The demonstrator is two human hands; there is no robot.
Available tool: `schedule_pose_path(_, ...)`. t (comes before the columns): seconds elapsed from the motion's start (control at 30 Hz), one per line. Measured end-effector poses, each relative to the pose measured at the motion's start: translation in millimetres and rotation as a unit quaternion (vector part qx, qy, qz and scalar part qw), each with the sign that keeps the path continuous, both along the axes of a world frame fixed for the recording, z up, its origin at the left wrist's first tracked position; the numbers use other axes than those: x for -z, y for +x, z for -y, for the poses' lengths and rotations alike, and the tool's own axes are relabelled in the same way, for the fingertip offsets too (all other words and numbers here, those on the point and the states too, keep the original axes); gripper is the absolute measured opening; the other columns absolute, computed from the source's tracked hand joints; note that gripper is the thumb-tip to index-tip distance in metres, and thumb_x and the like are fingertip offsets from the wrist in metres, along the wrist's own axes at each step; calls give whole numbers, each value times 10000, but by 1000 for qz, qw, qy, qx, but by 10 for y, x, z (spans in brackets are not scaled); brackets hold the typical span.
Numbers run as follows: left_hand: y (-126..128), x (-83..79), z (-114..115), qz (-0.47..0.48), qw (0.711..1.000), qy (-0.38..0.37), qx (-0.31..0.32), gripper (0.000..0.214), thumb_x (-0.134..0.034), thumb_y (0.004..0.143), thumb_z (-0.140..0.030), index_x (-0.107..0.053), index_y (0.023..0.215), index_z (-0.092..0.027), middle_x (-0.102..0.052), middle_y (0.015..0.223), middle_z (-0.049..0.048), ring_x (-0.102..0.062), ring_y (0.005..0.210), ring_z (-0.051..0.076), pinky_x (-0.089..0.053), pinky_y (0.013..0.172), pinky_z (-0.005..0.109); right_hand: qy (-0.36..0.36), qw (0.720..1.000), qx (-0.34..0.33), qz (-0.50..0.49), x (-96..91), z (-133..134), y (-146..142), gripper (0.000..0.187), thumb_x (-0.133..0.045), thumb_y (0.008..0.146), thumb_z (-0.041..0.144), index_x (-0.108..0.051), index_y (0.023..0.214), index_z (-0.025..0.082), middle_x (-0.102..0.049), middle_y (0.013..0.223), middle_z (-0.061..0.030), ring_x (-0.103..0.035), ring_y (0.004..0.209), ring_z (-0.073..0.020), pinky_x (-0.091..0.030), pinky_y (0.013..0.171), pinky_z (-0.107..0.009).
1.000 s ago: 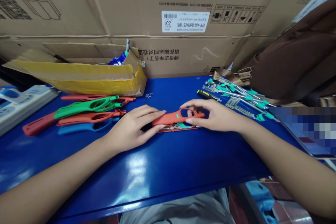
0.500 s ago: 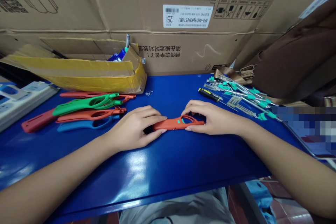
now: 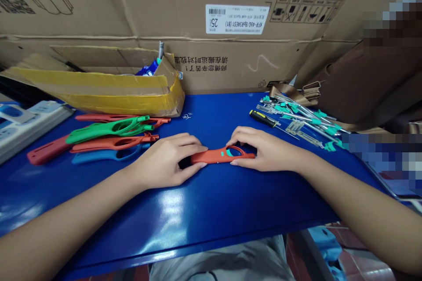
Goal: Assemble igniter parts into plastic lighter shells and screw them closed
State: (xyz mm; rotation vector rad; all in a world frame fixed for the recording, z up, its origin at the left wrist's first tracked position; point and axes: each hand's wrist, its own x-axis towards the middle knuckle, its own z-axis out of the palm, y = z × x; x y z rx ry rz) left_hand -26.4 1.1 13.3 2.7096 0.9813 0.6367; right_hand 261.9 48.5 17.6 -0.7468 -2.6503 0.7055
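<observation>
An orange lighter handle [image 3: 211, 156] with teal parts in its trigger loop lies level in the middle of the blue table. My left hand [image 3: 171, 158] is closed on its left end, thumb below and fingers above. On the right end, around the loop and the narrow tip, my right hand [image 3: 255, 147] grips it with thumb and fingertips. Left of my left hand lie more lighter handles: a green one [image 3: 95, 131], red and orange ones [image 3: 108, 144], and a blue one [image 3: 99, 156]. Beyond my right hand rests a black-and-yellow screwdriver [image 3: 263, 118].
Metal tubes with teal pieces [image 3: 306, 116] are heaped at the back right, near brown cloth [image 3: 346, 79]. A yellow-taped cardboard box [image 3: 132, 101] stands at the back left, by a white power strip [image 3: 36, 125]. A large carton [image 3: 198, 52] walls off the back.
The lighter handle and my right hand have shifted very slightly left. Both hands keep their hold, and the things around look unmoved.
</observation>
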Motion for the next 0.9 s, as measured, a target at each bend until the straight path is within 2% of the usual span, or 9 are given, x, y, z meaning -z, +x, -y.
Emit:
schedule_pose_path(0.13, 12, -40, 26, -55, 998, -9, -21, 227, -632, 943, -271, -719, 1127, -171, -711, 1092, 81, -679, 956, 224, -563, 836, 341, 25, 999, 27, 31, -12, 51, -18, 272, -713, 895, 350, -658, 1124, 212, -645, 1111, -74, -632, 1011, -227, -515, 888, -366)
schedule_pose_path(0.27, 109, -92, 122, -162, 982, 83, -45, 250, -586, 979, -297, -737, 1104, -140, -715, 960, 85, -678, 848, 254, -569, 722, 384, 103, 989, 21, 100, -50, 136, -62, 286, -665, 920, 340, -673, 1148, 168, -664, 1104, -120, -644, 990, -283, -533, 859, -433)
schedule_pose_path(0.37, 148, -64, 154, -190, 970, 144, -48, 272, -594, 965, -262, -719, 1125, -81, -714, 913, 101, -677, 806, 277, -568, 683, 410, 161, 976, -1, 149, -63, 167, -79, 291, -590, 964, 316, -679, 1183, 145, -665, 1126, -148, -661, 963, -299, -543, 844, -456)
schedule_pose_path(0.5, 101, 57, 58, -123, 982, 135, -37, 283, -599, 971, -268, -694, 1163, -83, -716, 984, 107, -687, 867, 265, -565, 730, 379, 168, 978, -11, 121, -32, 100, -36, 326, -573, 970, 292, -664, 1244, 140, -664, 1164, -148, -670, 990, -291, -548, 873, -442)
schedule_pose_path(0.57, 72, 117, -10, -73, 991, 106, -37, 278, -586, 990, -286, -684, 1173, -100, -709, 1022, 101, -684, 891, 242, -558, 759, 349, 148, 985, -12, 86, -13, 47, -4, 326, -576, 968, 270, -661, 1253, 138, -666, 1161, -137, -667, 1001, -275, -546, 885, -418)
schedule_pose_path(0.7, 59, 181, -65, 9, 999, 38, -28, 271, -553, 1024, -322, -674, 1169, -129, -695, 1013, 82, -670, 897, 195, -542, 809, 300, 96, 994, -23, 38, 4, -9, 28, 257, -525, 1013, 278, -694, 1152, 143, -675, 1073, -109, -653, 955, -231, -543, 850, -368)
schedule_pose_path(0.8, 70, 184, -35, 22, 999, 23, -15, 265, -549, 1028, -329, -674, 1148, -129, -697, 985, 80, -662, 879, 191, -535, 803, 295, 92, 995, -39, 18, 11, -1, 21, 261, -484, 1034, 271, -696, 1098, 133, -678, 1021, -110, -644, 926, -225, -537, 850, -371)
schedule_pose_path(0.9, 76, 169, -6, 26, 999, 43, -15, 254, -542, 1029, -312, -671, 1137, -121, -705, 985, 91, -658, 871, 199, -534, 788, 305, 111, 993, -47, -5, 17, 14, 6, 261, -474, 1034, 253, -697, 1085, 129, -688, 1017, -117, -647, 928, -228, -536, 860, -375)
